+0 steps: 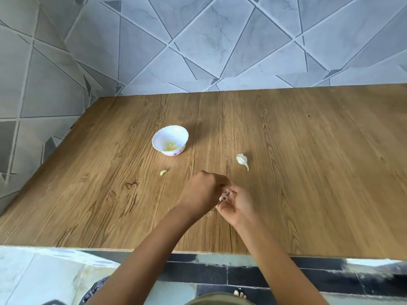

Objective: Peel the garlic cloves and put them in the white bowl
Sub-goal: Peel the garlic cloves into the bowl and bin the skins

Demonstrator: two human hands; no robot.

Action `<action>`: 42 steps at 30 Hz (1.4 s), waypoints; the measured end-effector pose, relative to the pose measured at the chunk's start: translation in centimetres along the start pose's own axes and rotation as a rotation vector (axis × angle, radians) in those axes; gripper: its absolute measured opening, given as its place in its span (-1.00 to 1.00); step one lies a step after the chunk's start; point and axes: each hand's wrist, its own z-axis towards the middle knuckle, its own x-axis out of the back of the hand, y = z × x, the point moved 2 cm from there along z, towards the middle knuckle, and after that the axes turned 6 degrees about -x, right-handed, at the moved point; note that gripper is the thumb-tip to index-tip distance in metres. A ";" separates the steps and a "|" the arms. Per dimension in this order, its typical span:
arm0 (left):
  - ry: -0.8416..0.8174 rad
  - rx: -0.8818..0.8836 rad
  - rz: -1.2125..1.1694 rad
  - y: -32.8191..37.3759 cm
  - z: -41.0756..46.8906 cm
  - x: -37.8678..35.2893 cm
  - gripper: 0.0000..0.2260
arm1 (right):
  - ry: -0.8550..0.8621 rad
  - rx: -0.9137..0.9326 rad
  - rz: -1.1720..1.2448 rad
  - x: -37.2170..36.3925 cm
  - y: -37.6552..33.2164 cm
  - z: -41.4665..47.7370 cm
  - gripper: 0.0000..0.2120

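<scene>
Where the wood-grain tabletop (308,172) meets grey marbled wall tiles (220,40), left hand (202,192) and right hand (239,205) pinch a blurred garlic clove (226,194).

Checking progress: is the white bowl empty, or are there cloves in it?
Not empty: the upright bowl holds a few yellowish peeled cloves at its bottom.

Wooden table (308,172) against a grey tiled wall (198,40) (triangular pattern).
</scene>
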 end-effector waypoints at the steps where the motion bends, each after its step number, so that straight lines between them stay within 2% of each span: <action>1: 0.032 0.015 -0.008 -0.1 0.0 0.0 -0.68 | 0.000 -0.002 0.013 -0.1 0.0 0.0 -0.73; 5: 0.087 0.059 0.058 0.5 -0.1 0.0 -0.90 | 0.002 -0.013 0.045 -0.3 0.3 0.1 -0.78; 11: 0.096 0.111 -0.066 -1.6 -1.1 1.7 -0.79 | -0.116 -0.046 0.080 -0.6 0.5 0.3 -0.68; 14: 0.125 0.287 -0.009 -5.3 -2.8 3.1 -0.76 | -0.149 -0.044 0.087 -0.1 0.4 1.0 -0.66; 17: 0.084 0.496 0.122 -8.8 -5.6 3.4 -0.64 | -0.133 -0.038 0.066 0.1 0.3 1.5 -0.65; 21: 0.011 0.592 0.216 -7.8 -8.3 1.2 -0.62 | -0.108 -0.026 0.056 0.2 0.0 1.6 -0.65; 25: -0.025 0.501 0.211 -3.9 -7.6 -1.4 -0.56 | -0.093 0.004 0.049 0.3 -0.4 1.4 -0.65; 28: -0.043 0.366 0.105 -3.0 -6.2 -2.3 -0.61 | -0.079 0.021 0.044 0.5 -0.6 1.3 -0.65; 31: 0.035 0.300 0.011 -4.4 -4.6 -1.5 -0.65 | -0.069 0.035 0.058 0.7 -0.8 0.9 -0.67; 33: 0.079 0.309 0.023 -5.7 -3.6 -1.0 -0.66 | -0.062 0.037 0.065 0.8 -0.9 0.6 -0.67; 35: 0.055 0.273 0.039 -5.9 -2.7 -1.4 -0.64 | -0.060 0.037 0.062 1.0 -1.0 0.4 -0.66; 38: -0.020 0.177 0.115 -4.6 -2.4 -2.8 -0.60 | -0.063 0.041 0.066 1.3 -1.1 0.4 -0.67; 42: -0.026 -0.006 0.113 -4.4 -3.9 -3.1 -0.62 | -0.068 0.054 0.071 1.6 -1.2 0.4 -0.66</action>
